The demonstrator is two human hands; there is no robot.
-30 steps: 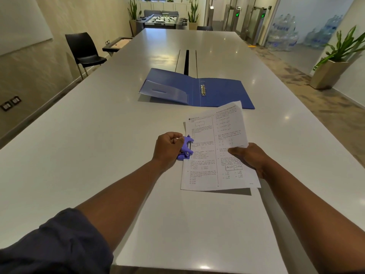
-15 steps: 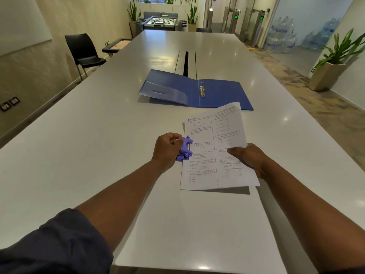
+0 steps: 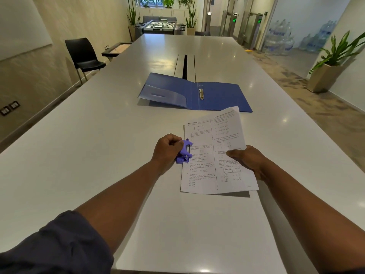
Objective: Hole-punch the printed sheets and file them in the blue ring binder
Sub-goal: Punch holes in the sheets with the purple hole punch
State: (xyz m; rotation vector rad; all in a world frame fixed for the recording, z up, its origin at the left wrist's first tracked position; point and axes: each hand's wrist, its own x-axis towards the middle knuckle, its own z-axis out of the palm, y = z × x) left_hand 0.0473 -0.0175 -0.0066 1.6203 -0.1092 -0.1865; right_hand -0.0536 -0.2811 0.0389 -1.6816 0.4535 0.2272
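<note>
Two hands: purple plastic punch (image 3: pixel 184 153) bites flat printed sheets (image 3: pixel 215 155).

printed sheets (image 3: pixel 215 155), text too small to read

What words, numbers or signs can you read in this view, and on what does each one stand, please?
None can be read.
Printed sheets: text and numbers too small and blurred.
Water bottles: blue labels blurred.
Gates: green lit signs, shape unclear.
Blue ring binder: no text.
</note>
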